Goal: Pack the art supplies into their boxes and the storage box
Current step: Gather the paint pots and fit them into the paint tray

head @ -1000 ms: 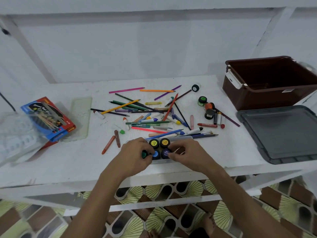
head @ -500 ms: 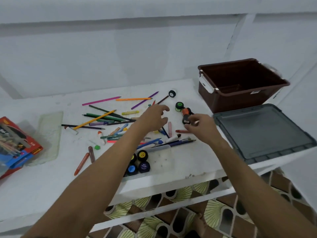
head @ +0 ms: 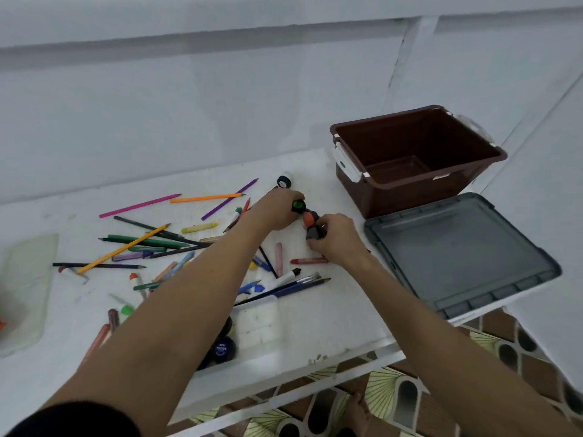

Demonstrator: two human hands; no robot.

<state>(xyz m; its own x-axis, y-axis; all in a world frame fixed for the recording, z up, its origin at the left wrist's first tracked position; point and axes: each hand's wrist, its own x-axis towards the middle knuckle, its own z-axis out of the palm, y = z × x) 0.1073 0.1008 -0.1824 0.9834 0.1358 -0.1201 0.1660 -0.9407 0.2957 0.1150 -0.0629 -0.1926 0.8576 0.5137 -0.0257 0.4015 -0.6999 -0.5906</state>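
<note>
My left hand (head: 277, 211) grips a green-capped paint pot (head: 298, 205) on the white table (head: 331, 310). My right hand (head: 336, 236) grips a dark paint pot (head: 314, 232), with an orange pot (head: 308, 218) just above it. A white-sided pot (head: 285, 181) lies farther back. A clear paint tray (head: 258, 323) near the front edge holds several pots, one of them dark blue (head: 224, 349); my left forearm covers most of it. Coloured pencils (head: 143, 241), crayons (head: 199, 228) and brushes (head: 293, 287) lie scattered in the middle.
An empty brown storage box (head: 416, 162) stands at the back right, its grey lid (head: 457, 247) flat in front of it. A clear plastic case (head: 25, 288) lies at the left edge. Patterned floor tiles show below the table.
Both hands left the paint tray and reached back to the loose pots. My left hand has closed on the green-capped pot; my right hand holds the dark pot. The camera turned right.
</note>
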